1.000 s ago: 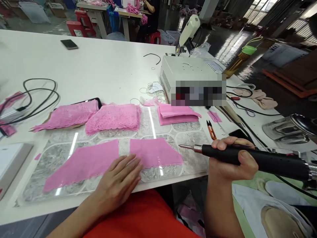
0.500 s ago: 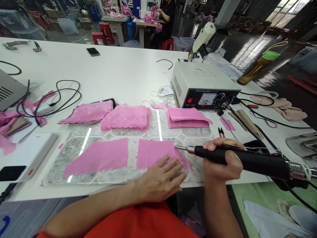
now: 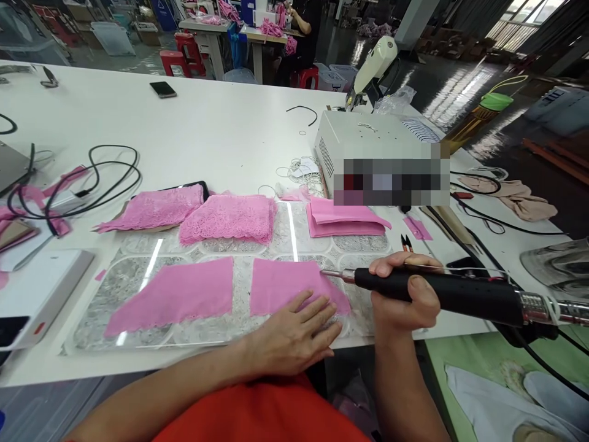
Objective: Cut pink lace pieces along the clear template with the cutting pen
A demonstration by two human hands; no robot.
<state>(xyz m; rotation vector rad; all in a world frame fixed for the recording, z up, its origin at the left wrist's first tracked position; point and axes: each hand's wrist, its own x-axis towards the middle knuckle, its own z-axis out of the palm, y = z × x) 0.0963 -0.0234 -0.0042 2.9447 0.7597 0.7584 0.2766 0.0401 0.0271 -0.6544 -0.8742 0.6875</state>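
My left hand (image 3: 299, 334) lies flat with spread fingers on the lower part of a pink fabric piece (image 3: 280, 282). In my right hand (image 3: 407, 294) is a black handheld ultrasonic tool (image 3: 469, 296), its thin metal tip at the upper right edge of that piece. A second pink piece (image 3: 184, 291) with a slanted left side lies to the left. Both rest on a clear patterned mat (image 3: 242, 307). Behind them are a stack of pink lace pieces (image 3: 230, 221), another lace pile (image 3: 161, 207) and folded plain pink fabric (image 3: 345, 221).
A grey generator box (image 3: 377, 132), its front blurred out, stands at the back right. Black cables (image 3: 110, 162) coil at the left beside a white device (image 3: 55, 282). A phone (image 3: 163, 89) lies farther back. Across the room a person (image 3: 301, 37) sits at a sewing machine.
The view has shifted slightly, so the table things sit a little farther left. The tool tip stays at the fabric's upper right edge, and my left hand stays flat on the piece.
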